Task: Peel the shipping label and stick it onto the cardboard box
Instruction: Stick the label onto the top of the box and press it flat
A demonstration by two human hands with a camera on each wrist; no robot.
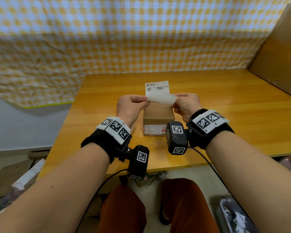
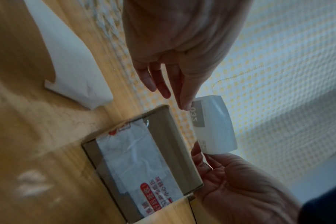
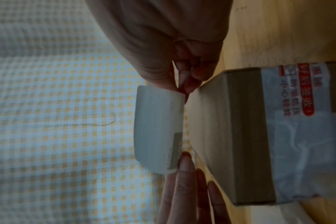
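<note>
A small brown cardboard box [image 1: 158, 117] stands on the wooden table [image 1: 225, 106], with an old white and red sticker [image 1: 154, 129] on its near side. Both hands hold the white shipping label [image 1: 156, 87] just above the box. Its printed top with a barcode stands upright, and a pale layer [image 1: 161, 99] curls toward me between the hands. My left hand [image 1: 145, 99] pinches the left end and my right hand [image 1: 175, 101] pinches the right end. The wrist views show the label [image 2: 211, 121] [image 3: 157, 128] held beside the box [image 2: 144, 159] [image 3: 240, 136] by fingertips [image 2: 184, 104] [image 3: 178, 84].
A yellow checked cloth [image 1: 107, 39] hangs behind the table. Large cardboard sheets [image 1: 279, 47] lean at the back right corner. A bin with paper scraps [image 1: 233, 216] sits on the floor at the lower right. Camera cables hang from both wrists near the table's front edge.
</note>
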